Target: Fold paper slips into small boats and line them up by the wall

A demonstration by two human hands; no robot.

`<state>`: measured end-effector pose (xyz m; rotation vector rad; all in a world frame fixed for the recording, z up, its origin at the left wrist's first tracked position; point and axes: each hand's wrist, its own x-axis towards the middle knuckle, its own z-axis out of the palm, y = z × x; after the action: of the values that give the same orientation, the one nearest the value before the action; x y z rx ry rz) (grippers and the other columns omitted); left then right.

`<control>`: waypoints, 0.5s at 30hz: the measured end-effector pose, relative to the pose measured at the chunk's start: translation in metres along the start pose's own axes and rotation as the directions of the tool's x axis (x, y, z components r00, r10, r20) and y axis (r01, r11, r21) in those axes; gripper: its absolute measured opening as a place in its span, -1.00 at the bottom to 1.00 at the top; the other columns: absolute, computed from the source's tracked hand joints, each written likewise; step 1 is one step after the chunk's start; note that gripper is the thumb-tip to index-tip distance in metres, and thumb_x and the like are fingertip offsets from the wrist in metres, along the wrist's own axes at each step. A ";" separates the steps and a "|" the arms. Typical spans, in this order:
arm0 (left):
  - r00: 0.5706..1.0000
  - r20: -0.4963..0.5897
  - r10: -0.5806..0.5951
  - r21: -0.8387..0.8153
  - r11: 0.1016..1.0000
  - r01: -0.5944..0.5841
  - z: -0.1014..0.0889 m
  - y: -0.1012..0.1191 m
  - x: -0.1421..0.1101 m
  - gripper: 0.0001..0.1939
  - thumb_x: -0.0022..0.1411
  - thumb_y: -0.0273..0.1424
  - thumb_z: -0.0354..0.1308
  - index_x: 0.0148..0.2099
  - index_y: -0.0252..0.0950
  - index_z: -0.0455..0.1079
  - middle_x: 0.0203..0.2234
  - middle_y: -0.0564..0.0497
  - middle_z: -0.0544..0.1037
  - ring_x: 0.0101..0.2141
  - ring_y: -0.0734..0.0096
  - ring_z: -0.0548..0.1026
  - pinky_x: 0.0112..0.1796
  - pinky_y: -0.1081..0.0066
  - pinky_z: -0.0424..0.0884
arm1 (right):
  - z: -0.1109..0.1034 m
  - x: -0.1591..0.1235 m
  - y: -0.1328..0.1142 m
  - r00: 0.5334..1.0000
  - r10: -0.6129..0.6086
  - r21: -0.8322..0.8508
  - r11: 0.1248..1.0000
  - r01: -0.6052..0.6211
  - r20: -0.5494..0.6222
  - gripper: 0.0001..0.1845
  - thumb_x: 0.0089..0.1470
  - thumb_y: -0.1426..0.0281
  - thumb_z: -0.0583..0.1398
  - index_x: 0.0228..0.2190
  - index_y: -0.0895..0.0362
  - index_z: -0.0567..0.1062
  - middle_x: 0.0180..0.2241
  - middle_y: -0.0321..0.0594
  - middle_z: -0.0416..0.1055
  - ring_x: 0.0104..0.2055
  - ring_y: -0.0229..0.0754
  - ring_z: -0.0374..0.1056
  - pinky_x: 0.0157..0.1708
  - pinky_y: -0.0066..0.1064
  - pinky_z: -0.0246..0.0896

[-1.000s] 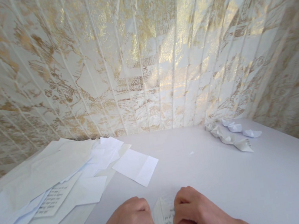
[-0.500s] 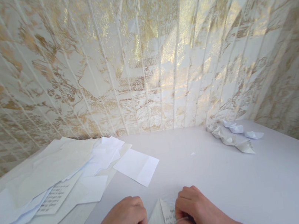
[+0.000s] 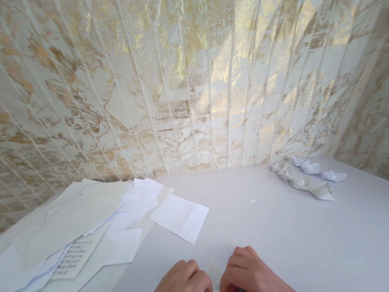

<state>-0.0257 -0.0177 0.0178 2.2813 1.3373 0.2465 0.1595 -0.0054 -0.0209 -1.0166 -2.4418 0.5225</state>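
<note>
On the left, an overlapping pile of papers spreads from the far edge of the desk down its left side, likely set there so the middle stays free for my hands. A sheet with writing pokes out of it, and a creased white sheet lies at its right side, perhaps for easy reach. My left hand is curled over the left side of a small folded paper, on the near side of the desk, around the middle; its thumb is mostly cut off, but it seems to pinch. My right hand pinches the other side between thumb and fingers, probably so both sides are controlled evenly. Beyond it lies a tiny scrap. Near the far right corner, greyish folded shapes and white folded shapes sit in rows, seemingly grouped by colour.
</note>
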 end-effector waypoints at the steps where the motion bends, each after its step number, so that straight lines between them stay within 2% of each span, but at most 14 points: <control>1: 1.000 0.008 0.019 0.013 1.000 -0.019 0.007 -0.001 0.003 -0.73 -0.28 -0.66 -0.03 -0.45 -0.27 0.28 -0.45 0.05 0.37 -0.40 0.36 0.30 -0.38 0.47 0.15 | 0.000 0.000 -0.001 1.000 0.016 0.005 1.000 -0.016 -0.007 -0.87 -0.21 0.55 0.21 -0.51 0.13 0.45 -0.54 -0.31 0.40 -0.40 -0.23 0.24 -0.35 -0.41 0.00; 3: 0.997 0.056 0.047 0.062 0.997 -0.050 0.020 -0.005 0.011 -0.81 -0.23 -0.64 0.00 -0.49 -0.29 0.27 -0.51 0.06 0.34 -0.45 0.36 0.30 -0.43 0.47 0.14 | -0.001 0.000 -0.003 0.998 0.052 0.008 0.999 -0.052 -0.020 -0.91 -0.18 0.55 0.19 -0.55 0.13 0.43 -0.55 -0.30 0.40 -0.42 -0.24 0.25 -0.37 -0.42 0.00; 7: 0.999 -0.026 0.022 0.046 0.999 -0.021 0.030 -0.013 0.018 -0.88 -0.11 -0.59 -0.02 -0.53 -0.29 0.27 -0.54 0.05 0.35 -0.44 0.35 0.33 -0.43 0.46 0.14 | -0.003 0.001 -0.005 0.991 0.123 -0.024 0.992 -0.124 -0.044 -0.89 -0.17 0.58 0.16 -0.60 0.15 0.41 -0.57 -0.28 0.41 -0.45 -0.24 0.25 -0.40 -0.43 0.00; 11: 0.995 0.002 -0.103 0.010 0.995 0.103 0.018 -0.011 0.015 -0.89 -0.05 -0.52 -0.02 -0.53 -0.28 0.29 -0.54 0.05 0.39 -0.44 0.36 0.35 -0.42 0.45 0.16 | -0.003 0.003 -0.006 0.977 0.207 -0.076 0.975 -0.210 -0.050 -0.90 -0.21 0.59 0.17 -0.62 0.18 0.40 -0.59 -0.27 0.41 -0.46 -0.23 0.24 -0.41 -0.42 -0.02; 15: 0.978 0.057 -0.202 0.049 0.979 0.200 0.003 -0.001 0.012 -0.85 0.05 -0.47 -0.04 -0.48 -0.28 0.34 -0.47 0.02 0.44 -0.37 0.34 0.38 -0.36 0.44 0.20 | -0.003 0.003 -0.007 0.962 0.269 -0.097 0.957 -0.272 -0.047 -0.91 -0.20 0.58 0.17 -0.61 0.17 0.39 -0.58 -0.28 0.41 -0.43 -0.22 0.24 -0.39 -0.42 -0.03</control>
<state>-0.0194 -0.0079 0.0141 2.1490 1.5407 0.0789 0.1552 -0.0073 -0.0144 -1.4034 -2.3330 0.4667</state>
